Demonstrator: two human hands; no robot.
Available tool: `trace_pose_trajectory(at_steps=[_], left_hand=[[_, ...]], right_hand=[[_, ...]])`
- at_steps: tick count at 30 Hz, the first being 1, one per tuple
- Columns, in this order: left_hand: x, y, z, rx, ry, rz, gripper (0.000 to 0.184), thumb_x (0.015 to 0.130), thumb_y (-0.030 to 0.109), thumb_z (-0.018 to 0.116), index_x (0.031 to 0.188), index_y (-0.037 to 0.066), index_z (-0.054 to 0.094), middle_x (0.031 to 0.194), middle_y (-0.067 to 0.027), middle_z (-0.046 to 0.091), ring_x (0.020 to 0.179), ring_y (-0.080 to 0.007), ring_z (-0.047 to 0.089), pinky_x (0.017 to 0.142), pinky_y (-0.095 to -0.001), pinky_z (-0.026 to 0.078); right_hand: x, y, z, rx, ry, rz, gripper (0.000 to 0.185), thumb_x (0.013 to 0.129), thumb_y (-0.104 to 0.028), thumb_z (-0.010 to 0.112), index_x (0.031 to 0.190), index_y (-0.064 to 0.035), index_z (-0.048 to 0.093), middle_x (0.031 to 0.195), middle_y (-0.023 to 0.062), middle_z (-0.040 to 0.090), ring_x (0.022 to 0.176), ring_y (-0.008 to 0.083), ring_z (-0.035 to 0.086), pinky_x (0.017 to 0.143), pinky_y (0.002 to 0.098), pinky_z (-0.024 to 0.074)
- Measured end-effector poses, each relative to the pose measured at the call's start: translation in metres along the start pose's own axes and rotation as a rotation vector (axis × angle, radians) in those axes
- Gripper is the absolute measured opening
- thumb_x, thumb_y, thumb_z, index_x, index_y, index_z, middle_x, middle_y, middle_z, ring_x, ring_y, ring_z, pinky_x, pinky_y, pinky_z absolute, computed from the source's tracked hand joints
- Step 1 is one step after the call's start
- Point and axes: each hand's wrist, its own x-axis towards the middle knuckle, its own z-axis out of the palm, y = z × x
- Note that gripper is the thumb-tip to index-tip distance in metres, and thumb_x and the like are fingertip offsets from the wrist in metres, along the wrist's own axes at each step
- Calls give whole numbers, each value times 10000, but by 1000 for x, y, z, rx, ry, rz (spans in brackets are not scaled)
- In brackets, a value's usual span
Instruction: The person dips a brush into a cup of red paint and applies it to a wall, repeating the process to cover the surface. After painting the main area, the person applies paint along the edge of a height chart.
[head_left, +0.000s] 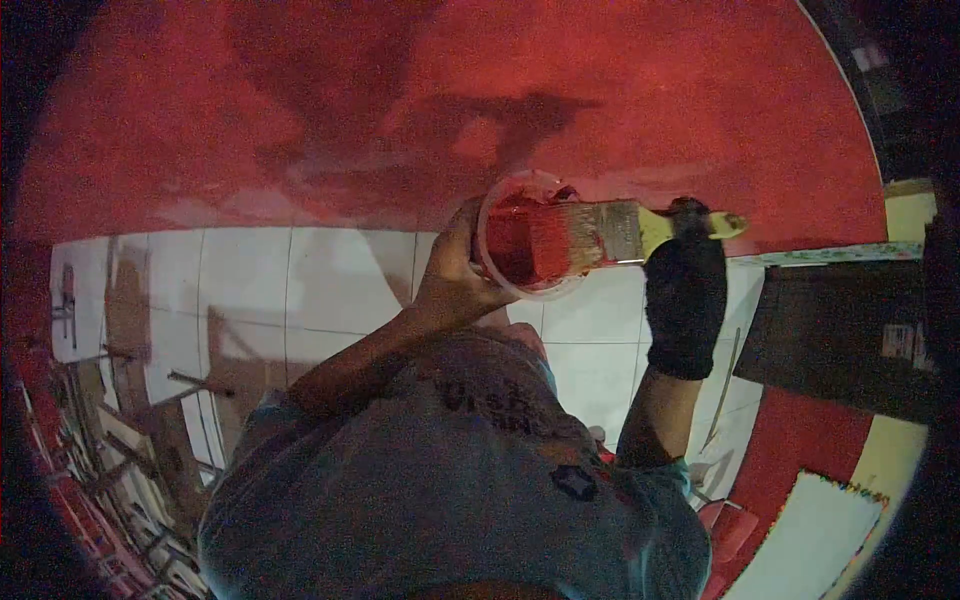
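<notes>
My bare left hand is wrapped around the side of a round plastic tub with red paint inside. My right hand wears a black glove and grips the yellow-green handle of a wide paintbrush. The brush lies level across the tub's mouth, its bristles over the paint and coated red towards the tip. Whether the bristles touch the paint or the tub's rim I cannot tell. Just beyond the tub rises a red wall, with paler, uneven patches along its lower edge.
White floor tiles lie below the wall. Stacked chairs or desks crowd the lower left. To the right are a dark panel and a white board with a colourful edge. A red chair stands at lower right.
</notes>
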Motion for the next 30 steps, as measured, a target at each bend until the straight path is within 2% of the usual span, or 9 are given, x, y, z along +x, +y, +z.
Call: trace_pose_trajectory(at_steps=[6,8,10,14,16,18,20,27,30], left_hand=[[16,4,17,66,-115,106,817,534,126,791,1205,63,328,1130,-120,471,1041,-227,481,878,-365,419],[25,27,26,98,-147,113,844,525,81,786,1217,84,302,1165,-110,444,1065,-235,460,890,-398,420],[22,39,27,451,-91,194,884,519,180,809,1224,78,283,1179,-132,424,1072,-250,452,906,-406,404],[28,36,37,589,37,179,997,463,318,838,1228,51,257,1184,-144,412,1087,-248,447,950,-380,357],[30,34,43,605,75,253,930,482,268,834,1206,46,296,1132,-135,460,1034,-233,487,902,-369,397],[33,34,45,617,116,320,863,500,217,830,1185,40,334,1081,-126,508,981,-218,527,853,-359,437],[37,36,46,455,85,75,896,483,257,839,1182,45,321,1122,-113,475,1012,-210,503,863,-355,429],[18,-3,29,767,236,124,800,530,261,820,1150,40,365,1098,-94,494,1003,-210,505,851,-337,430],[11,1,32,804,355,98,694,568,279,798,1089,27,415,1074,-67,519,991,-170,501,891,-316,395]], right_hand=[[-19,17,37,738,-19,547,313,732,-116,573,1007,20,508,1011,204,531,938,360,499,829,414,390],[-19,25,33,95,22,-26,393,755,-158,587,1076,27,456,1028,212,517,978,376,474,840,398,394],[-28,19,49,855,62,466,370,796,-181,564,1078,28,447,1014,203,519,979,346,485,834,370,400],[3,42,41,285,104,317,267,831,-162,534,1021,11,463,1004,168,527,980,280,499,838,341,399],[24,56,45,1250,480,581,177,836,-132,527,947,-10,462,971,129,529,924,212,504,788,310,409],[33,69,60,1018,530,495,127,843,-111,510,907,-20,447,927,101,523,826,176,502,714,303,414],[48,66,61,1393,779,534,119,838,-87,519,921,-10,479,881,68,514,811,141,499,742,266,408],[66,89,71,408,806,501,130,808,-71,519,914,-2,549,855,78,586,771,181,546,678,305,439],[52,82,106,896,472,173,158,777,-82,540,918,-13,560,842,89,584,752,208,555,683,320,447]])
